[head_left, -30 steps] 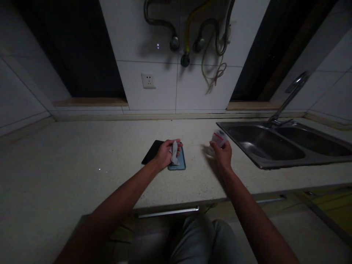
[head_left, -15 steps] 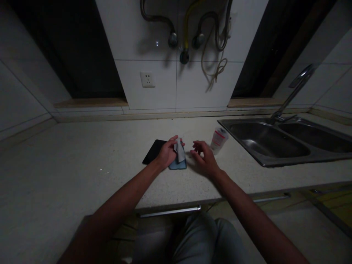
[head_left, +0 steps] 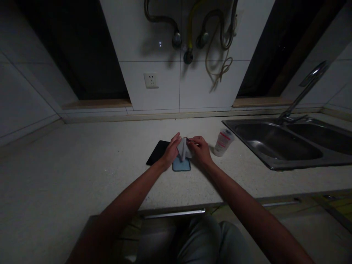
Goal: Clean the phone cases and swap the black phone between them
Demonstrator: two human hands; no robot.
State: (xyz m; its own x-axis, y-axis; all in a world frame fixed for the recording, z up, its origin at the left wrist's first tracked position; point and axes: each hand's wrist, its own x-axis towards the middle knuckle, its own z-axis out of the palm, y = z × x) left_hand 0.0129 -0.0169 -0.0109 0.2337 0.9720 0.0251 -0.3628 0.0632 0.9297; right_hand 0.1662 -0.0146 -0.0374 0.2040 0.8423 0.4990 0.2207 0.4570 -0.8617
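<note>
A light grey cloth (head_left: 183,149) hangs between my two hands, above the countertop. My left hand (head_left: 171,149) holds its left side, fingers pointing up and away from me. With bent fingers, my right hand (head_left: 200,147) pinches the cloth's upper right part. Under the cloth lies a blue phone case (head_left: 181,165), its far part hidden by the cloth and hands. Left of it, a flat black object like a phone or small tablet (head_left: 158,152) rests on the counter, partly behind my left hand.
A clear plastic cup (head_left: 223,142) with red print stands right of my right hand. Beyond it is a double steel sink (head_left: 271,165) with a faucet (head_left: 305,90). The pale countertop (head_left: 123,154) meets a tiled wall with a socket (head_left: 151,80) and hoses. A drawer handle (head_left: 174,213) runs below the front edge.
My right hand has moved left to the cloth and taken hold of it. The cloth is now spread wider between both hands. The view has shifted slightly.
</note>
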